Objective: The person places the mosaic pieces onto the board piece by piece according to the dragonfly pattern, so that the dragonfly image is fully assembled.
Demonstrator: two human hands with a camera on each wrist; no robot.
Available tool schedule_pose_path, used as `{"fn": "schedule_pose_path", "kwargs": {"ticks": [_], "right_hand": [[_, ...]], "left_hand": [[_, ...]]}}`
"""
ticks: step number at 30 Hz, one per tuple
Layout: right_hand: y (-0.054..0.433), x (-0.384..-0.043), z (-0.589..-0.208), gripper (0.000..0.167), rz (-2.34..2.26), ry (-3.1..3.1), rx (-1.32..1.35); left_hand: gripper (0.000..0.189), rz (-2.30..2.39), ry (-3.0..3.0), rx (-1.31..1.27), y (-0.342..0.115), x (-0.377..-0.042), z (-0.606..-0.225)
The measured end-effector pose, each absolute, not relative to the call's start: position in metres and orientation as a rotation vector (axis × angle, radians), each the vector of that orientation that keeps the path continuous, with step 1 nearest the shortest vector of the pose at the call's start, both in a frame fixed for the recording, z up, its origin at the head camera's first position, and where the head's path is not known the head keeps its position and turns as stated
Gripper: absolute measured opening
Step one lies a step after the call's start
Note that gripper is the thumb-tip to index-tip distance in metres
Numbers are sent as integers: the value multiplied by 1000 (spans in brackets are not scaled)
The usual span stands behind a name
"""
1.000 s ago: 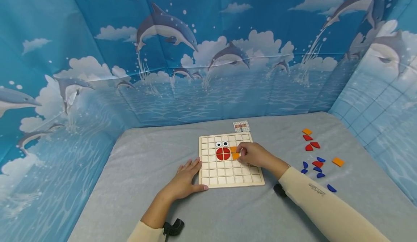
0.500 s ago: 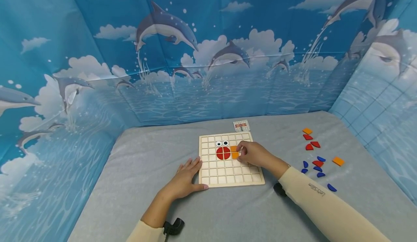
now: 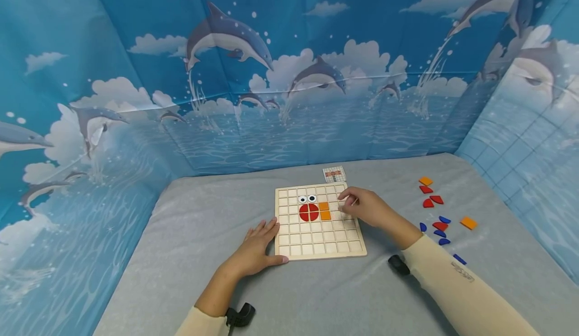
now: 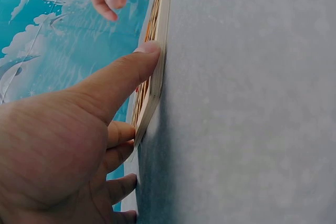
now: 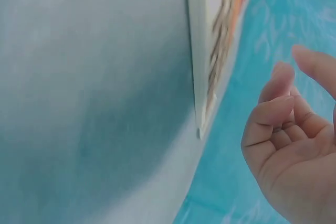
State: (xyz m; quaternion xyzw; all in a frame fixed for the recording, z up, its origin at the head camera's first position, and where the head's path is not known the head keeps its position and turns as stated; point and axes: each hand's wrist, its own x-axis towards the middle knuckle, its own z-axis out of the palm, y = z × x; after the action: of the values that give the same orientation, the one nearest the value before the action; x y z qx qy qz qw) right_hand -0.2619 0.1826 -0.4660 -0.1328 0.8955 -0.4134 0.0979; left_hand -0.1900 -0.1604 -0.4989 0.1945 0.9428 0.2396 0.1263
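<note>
A wooden grid board (image 3: 313, 236) lies on the grey cloth. On it are a red circle of quarter pieces (image 3: 309, 212), two round eye pieces (image 3: 312, 199) above, and two orange squares (image 3: 324, 215) to the right. My left hand (image 3: 256, 248) rests along the board's left edge with fingers extended; in the left wrist view its thumb (image 4: 123, 77) touches the board's rim. Over the board's right side hovers my right hand (image 3: 367, 206), fingers loosely bent. The right wrist view shows the thumb and forefinger apart and nothing between them.
A small pattern card (image 3: 334, 174) lies behind the board. To the right are loose red pieces (image 3: 428, 203), blue half-round pieces (image 3: 445, 241) and orange squares (image 3: 469, 223). A dolphin-print curtain (image 3: 271, 140) surrounds the cloth-covered surface.
My right hand has let go of the lower orange square and moved right, away from it. Both orange squares now show fully. The left hand has stayed at the board's edge.
</note>
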Motion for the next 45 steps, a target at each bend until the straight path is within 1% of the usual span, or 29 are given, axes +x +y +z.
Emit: {"fn": "schedule_pose_path", "kwargs": {"ticks": [7, 16, 26, 37, 45], "right_hand": [[208, -261, -453, 40, -1292, 2653, -305], [246, -250, -443, 44, -1336, 2668, -164], [285, -234, -436, 65, -1286, 2744, -98], [332, -223, -444, 63, -1215, 2785, -76], [359, -214, -456, 50, -1066, 2814, -43]], "left_hand": [[96, 712, 2746, 560, -161, -189, -497], [96, 705, 2743, 580, -161, -190, -497], [97, 696, 2747, 573, -160, -191, -498], [98, 678, 2743, 570, -161, -190, -498], [97, 673, 2742, 578, -161, -189, -499]]}}
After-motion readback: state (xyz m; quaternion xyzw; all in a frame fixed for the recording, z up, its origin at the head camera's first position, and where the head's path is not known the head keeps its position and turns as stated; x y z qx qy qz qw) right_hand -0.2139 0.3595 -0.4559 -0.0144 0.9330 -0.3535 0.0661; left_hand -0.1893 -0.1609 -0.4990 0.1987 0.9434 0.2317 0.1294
